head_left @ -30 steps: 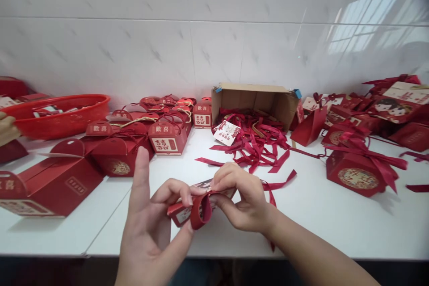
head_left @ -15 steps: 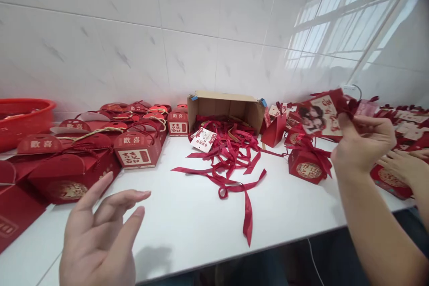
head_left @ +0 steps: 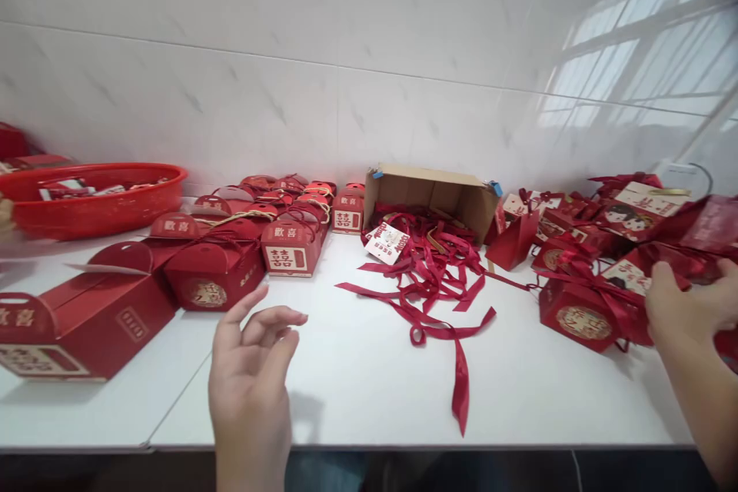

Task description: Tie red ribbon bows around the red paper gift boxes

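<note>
My left hand is raised above the white table near its front edge. Its fingers are half curled and apart, with nothing in them. On the right, my right hand is down among ribbon-tied red gift boxes, thumb and fingers spread wide. Just behind its thumb is a red box with a cartoon card; whether the hand touches it is unclear. Beside it sits a red hexagonal gift box with a gold round emblem and a ribbon bow. Loose dark red ribbons spill out between my hands.
A cardboard box lies on its side against the tiled wall, with a white tag on the ribbons. Red handled boxes line the left. Behind them is a red plastic basin. Another person's blurred hand shows at the left edge.
My right hand has lowered the red box with the card among the boxes on the right, and its fingers have spread. The view has turned left, showing more of the basin.
</note>
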The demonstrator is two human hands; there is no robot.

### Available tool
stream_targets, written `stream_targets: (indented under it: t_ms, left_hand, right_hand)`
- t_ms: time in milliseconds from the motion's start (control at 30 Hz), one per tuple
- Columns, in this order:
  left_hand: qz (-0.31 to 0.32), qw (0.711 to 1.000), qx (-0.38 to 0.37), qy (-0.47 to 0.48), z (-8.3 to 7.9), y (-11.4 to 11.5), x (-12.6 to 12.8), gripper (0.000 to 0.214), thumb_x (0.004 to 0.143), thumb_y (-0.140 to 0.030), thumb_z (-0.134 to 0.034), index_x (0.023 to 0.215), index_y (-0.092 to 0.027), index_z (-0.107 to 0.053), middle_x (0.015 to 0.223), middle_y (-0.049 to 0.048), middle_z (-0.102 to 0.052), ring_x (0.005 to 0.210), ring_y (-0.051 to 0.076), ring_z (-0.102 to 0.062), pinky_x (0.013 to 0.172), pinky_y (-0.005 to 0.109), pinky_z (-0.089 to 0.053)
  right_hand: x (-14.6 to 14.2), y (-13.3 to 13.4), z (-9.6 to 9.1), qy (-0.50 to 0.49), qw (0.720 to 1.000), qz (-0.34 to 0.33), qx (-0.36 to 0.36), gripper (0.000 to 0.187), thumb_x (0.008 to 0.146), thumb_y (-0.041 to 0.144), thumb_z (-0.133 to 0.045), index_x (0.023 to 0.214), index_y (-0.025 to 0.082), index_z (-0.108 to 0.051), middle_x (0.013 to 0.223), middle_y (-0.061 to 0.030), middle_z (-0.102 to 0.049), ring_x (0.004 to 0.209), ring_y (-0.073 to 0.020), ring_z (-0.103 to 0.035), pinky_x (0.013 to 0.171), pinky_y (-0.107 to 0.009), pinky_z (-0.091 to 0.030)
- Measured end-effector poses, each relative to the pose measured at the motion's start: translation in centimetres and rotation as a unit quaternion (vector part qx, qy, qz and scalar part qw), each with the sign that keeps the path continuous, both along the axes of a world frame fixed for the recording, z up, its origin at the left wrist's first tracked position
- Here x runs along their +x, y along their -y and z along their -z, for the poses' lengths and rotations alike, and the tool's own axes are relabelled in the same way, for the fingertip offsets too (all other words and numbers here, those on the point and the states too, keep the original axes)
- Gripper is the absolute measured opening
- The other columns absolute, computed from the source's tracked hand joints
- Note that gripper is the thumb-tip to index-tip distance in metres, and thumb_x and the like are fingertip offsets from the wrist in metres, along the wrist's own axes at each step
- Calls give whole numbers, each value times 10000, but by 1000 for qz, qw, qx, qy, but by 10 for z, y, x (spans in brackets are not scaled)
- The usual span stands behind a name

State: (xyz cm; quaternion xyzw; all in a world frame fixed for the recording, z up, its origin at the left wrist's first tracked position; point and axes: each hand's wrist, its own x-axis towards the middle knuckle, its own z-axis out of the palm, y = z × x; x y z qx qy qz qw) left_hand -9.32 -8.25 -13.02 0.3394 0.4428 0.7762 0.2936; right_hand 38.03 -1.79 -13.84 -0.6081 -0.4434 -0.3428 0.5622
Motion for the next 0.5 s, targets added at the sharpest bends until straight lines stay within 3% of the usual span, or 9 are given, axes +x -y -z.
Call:
stream_targets:
  t_ms: [100,167,233,300,367,433,500]
  left_hand:
    - [8,1000,-20,7,1,-1,0,478,636,-170,-652,1092,-221,-521,745,-24,-616,791,170,-595,822,348,-430]
    - [10,1000,-26,12,3,-2,-2,507,641,-159,-638,1120,-222,-484,741,-26,-617,781,169,-603,819,355,-439]
    - [-9,999,-23,26,5,-3,-6,545,639,-144,-625,1148,-233,-451,736,-31,-617,765,166,-610,826,364,-446]
    - [-54,997,-16,50,7,-3,-14,564,637,-130,-614,1159,-245,-434,750,-30,-616,778,162,-614,857,368,-444]
    - [-108,991,-4,75,8,-2,-23,555,633,-119,-608,1144,-252,-436,776,-26,-609,812,157,-613,893,366,-433]
    - [-145,985,7,94,10,0,-31,541,633,-114,-607,1126,-258,-440,815,-19,-598,861,158,-612,918,369,-423]
    - [-163,982,13,95,13,2,-40,527,645,-126,-603,1126,-261,-437,856,-7,-586,912,171,-611,933,389,-420]
  right_hand:
    - [-51,-8,-9,-38,999,-26,19,639,817,443,-576,1405,332,-352,1447,-99,-317,1350,-360,-263,1106,-553,-224]
    - [-106,-11,-6,41,994,-106,-1,618,815,440,-581,1387,280,-407,1409,-115,-374,1330,-357,-303,1094,-563,-254]
    - [-169,-10,8,116,961,-230,-104,515,870,432,-504,1355,268,-448,1400,-120,-402,1311,-336,-352,1070,-570,-290]
    - [-230,-3,30,175,885,-339,-269,525,901,441,-452,1386,246,-408,1493,-142,-270,1363,-342,-270,1059,-575,-302]
    - [-280,5,50,231,784,-409,-405,581,896,509,-435,1418,264,-364,1539,-142,-175,1400,-372,-172,1066,-604,-259]
    - [-318,10,62,254,700,-461,-483,620,897,561,-395,1453,314,-275,1567,-103,-92,1424,-362,-66,1093,-605,-187]
    - [-349,7,64,256,649,-493,-520,637,901,594,-349,1466,328,-223,1574,-87,-39,1429,-345,3,1113,-584,-129]
